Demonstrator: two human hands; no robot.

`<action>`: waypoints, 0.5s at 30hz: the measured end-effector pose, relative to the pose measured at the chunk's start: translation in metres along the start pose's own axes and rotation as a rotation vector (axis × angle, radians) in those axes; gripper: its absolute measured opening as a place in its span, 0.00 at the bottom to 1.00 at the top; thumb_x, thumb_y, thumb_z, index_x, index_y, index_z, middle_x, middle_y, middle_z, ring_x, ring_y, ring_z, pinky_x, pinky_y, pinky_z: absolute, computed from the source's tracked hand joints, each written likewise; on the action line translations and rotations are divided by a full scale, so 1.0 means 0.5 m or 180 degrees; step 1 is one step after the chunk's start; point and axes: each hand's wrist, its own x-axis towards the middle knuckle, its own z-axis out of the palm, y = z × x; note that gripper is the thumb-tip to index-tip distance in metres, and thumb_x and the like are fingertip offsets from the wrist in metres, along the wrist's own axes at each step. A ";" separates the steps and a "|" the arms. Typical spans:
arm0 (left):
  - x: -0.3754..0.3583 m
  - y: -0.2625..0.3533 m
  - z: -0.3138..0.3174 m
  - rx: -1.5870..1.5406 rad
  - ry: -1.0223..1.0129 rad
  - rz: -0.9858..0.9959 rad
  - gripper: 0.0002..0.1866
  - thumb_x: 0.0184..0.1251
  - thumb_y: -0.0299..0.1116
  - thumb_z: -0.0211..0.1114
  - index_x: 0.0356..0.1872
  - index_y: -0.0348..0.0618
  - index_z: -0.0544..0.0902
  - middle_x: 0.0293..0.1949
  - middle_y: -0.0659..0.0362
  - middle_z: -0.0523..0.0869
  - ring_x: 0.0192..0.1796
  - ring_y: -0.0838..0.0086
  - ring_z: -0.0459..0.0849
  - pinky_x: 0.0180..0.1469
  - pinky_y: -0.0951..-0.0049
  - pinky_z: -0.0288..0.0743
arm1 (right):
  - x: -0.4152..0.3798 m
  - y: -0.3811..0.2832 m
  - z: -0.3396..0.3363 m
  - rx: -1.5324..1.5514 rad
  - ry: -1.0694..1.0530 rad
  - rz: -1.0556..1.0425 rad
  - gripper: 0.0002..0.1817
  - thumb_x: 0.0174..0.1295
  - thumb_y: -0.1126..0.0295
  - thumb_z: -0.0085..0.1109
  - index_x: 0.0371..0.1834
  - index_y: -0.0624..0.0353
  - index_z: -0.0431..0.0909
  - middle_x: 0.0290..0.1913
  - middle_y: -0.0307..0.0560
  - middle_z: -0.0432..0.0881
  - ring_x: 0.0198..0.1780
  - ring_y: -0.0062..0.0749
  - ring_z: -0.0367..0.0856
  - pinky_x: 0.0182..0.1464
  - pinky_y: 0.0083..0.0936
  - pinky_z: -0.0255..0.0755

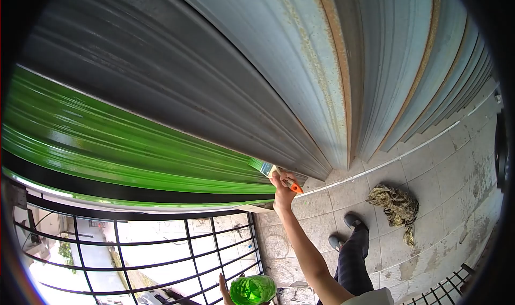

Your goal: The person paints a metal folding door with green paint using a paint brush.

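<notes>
My right hand [282, 189] is closed around a paintbrush [266, 168] with an orange-tipped handle. Its green-wet bristles touch the lower end of a corrugated metal panel [134, 136], which is coated in glossy green. At the bottom edge of the view, my left hand [224, 291] holds a clear plastic container [252, 290] with green paint inside; only part of that hand shows. Beside the green panel runs a dark grey unpainted panel [155, 63].
Pale blue-grey metal panels [300, 52] with rusty edges continue rightward. A crumpled, stained cloth [394, 205] lies on the tiled floor [343, 197] near my shoes [351, 220]. Black metal grating [155, 245] stands at lower left, with another grille [442, 291] at lower right.
</notes>
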 end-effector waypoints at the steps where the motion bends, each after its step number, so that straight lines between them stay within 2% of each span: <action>1: -0.003 -0.001 0.001 0.0006 0.0007 -0.0012 0.76 0.26 0.34 0.88 0.75 0.44 0.38 0.56 0.45 0.77 0.58 0.59 0.79 0.63 0.58 0.72 | 0.031 0.045 -0.051 0.0019 0.0051 -0.0108 0.13 0.55 0.80 0.69 0.29 0.57 0.71 0.33 0.41 0.79 0.35 0.24 0.79 0.37 0.22 0.75; 4: -0.004 -0.001 0.008 0.0014 -0.0008 0.0009 0.76 0.26 0.34 0.89 0.75 0.44 0.38 0.56 0.45 0.78 0.58 0.58 0.79 0.63 0.58 0.72 | 0.095 0.100 -0.163 0.0038 0.0448 -0.0087 0.10 0.55 0.83 0.65 0.30 0.58 0.73 0.29 0.39 0.78 0.32 0.23 0.78 0.35 0.20 0.73; 6: -0.007 0.002 0.011 -0.0007 0.0007 0.0047 0.76 0.26 0.34 0.89 0.75 0.44 0.38 0.56 0.45 0.78 0.58 0.58 0.79 0.63 0.59 0.72 | 0.135 0.138 -0.286 -0.1491 0.0715 -0.0636 0.13 0.54 0.83 0.66 0.30 0.56 0.71 0.28 0.37 0.77 0.30 0.22 0.77 0.30 0.21 0.70; 8: -0.011 0.006 0.013 -0.0038 0.0029 0.0122 0.76 0.25 0.34 0.89 0.75 0.44 0.38 0.55 0.45 0.78 0.57 0.58 0.80 0.63 0.59 0.72 | 0.122 0.068 -0.318 -0.2348 0.0715 -0.0738 0.11 0.54 0.82 0.67 0.30 0.57 0.72 0.25 0.36 0.76 0.28 0.21 0.76 0.30 0.20 0.70; 10: -0.018 0.011 0.017 -0.0109 0.0081 0.0191 0.76 0.25 0.34 0.89 0.75 0.43 0.38 0.55 0.45 0.78 0.57 0.58 0.80 0.63 0.59 0.72 | 0.102 -0.002 -0.345 -0.1493 0.0046 0.0095 0.11 0.54 0.81 0.68 0.32 0.59 0.73 0.29 0.38 0.78 0.31 0.22 0.78 0.33 0.20 0.75; 12: -0.028 0.017 0.021 -0.0188 0.0163 0.0334 0.76 0.25 0.34 0.89 0.75 0.43 0.38 0.55 0.44 0.79 0.57 0.58 0.80 0.63 0.59 0.72 | 0.045 -0.130 -0.308 -0.1520 -0.0389 0.0505 0.12 0.55 0.80 0.68 0.36 0.59 0.73 0.35 0.41 0.80 0.37 0.24 0.80 0.39 0.23 0.80; 14: -0.029 0.029 0.034 -0.0305 0.0262 0.0533 0.76 0.25 0.34 0.89 0.75 0.43 0.38 0.54 0.44 0.79 0.57 0.58 0.80 0.63 0.59 0.72 | -0.020 -0.268 -0.219 -0.1750 -0.0423 0.0774 0.12 0.53 0.83 0.67 0.38 0.61 0.74 0.36 0.45 0.81 0.37 0.26 0.83 0.38 0.24 0.80; 15: -0.029 0.035 0.040 -0.0294 0.0301 0.0687 0.76 0.25 0.34 0.89 0.75 0.43 0.38 0.54 0.44 0.79 0.57 0.58 0.80 0.63 0.59 0.72 | -0.053 -0.344 -0.157 -0.1801 -0.0752 0.0842 0.13 0.53 0.83 0.68 0.39 0.61 0.74 0.38 0.45 0.82 0.39 0.27 0.83 0.40 0.24 0.80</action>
